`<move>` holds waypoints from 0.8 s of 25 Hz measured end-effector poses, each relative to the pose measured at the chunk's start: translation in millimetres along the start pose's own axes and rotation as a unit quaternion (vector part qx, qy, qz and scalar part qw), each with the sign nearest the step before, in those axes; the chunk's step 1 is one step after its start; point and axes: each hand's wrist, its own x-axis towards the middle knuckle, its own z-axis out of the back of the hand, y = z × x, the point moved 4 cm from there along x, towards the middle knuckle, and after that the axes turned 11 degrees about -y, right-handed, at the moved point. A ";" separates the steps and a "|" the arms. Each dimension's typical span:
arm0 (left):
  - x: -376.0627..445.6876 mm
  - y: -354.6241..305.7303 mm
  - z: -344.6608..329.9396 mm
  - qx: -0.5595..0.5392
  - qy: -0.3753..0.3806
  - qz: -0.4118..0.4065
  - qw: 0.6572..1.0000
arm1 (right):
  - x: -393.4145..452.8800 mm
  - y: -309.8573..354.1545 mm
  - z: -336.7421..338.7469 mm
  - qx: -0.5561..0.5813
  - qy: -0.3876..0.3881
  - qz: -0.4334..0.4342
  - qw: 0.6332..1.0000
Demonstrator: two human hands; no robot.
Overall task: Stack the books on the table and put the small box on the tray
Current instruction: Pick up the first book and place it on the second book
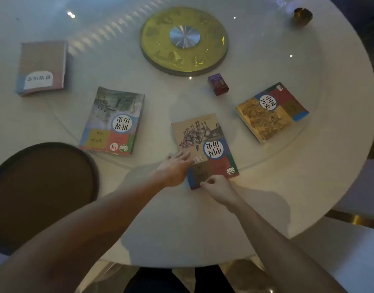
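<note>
Under both hands lies the nearest history textbook, flat on the round white bench. Left hand rests on its near-left edge, fingers spread flat and gripping nothing. Right hand is at the near corner, fingers curled narrow; whether they pinch the cover I cannot tell. Beyond the fingers stands the small box. Left of them sits the dark round tray.

Your left hand lies flat on the near book, and your right hand pinches its near edge. The small box stands beyond, the tray far left.
</note>
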 end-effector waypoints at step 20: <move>-52.0 -9.8 -31.9 -0.056 -0.058 0.044 0.996 | -28.8 -39.5 -19.4 0.383 -0.088 -0.196 0.898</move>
